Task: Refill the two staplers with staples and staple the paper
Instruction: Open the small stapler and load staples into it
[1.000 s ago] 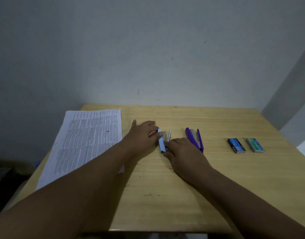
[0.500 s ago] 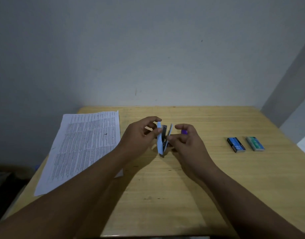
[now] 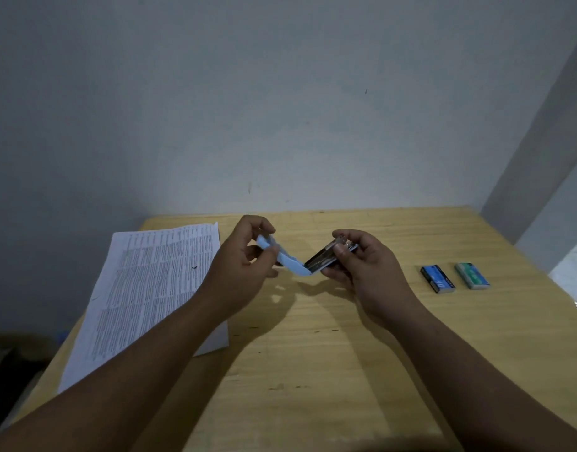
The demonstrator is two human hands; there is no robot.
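A light blue stapler (image 3: 295, 265) is held above the wooden table (image 3: 345, 353), swung wide apart into a V. My left hand (image 3: 244, 269) grips its blue top cover. My right hand (image 3: 362, 265) grips the other half, whose metal staple channel (image 3: 319, 261) faces up. The printed paper (image 3: 150, 288) lies flat at the left. Two staple boxes, a blue one (image 3: 437, 278) and a green one (image 3: 472, 275), lie at the right. The purple stapler is hidden behind my right hand.
A plain wall stands right behind the table's far edge. The table's left edge runs under the paper, with dark floor beyond. A wall corner and a pale surface (image 3: 571, 272) lie at the far right.
Both hands lifted the blue stapler off the table and pulled its two halves apart, from nearly closed to a wide V. The camera tilted up a little.
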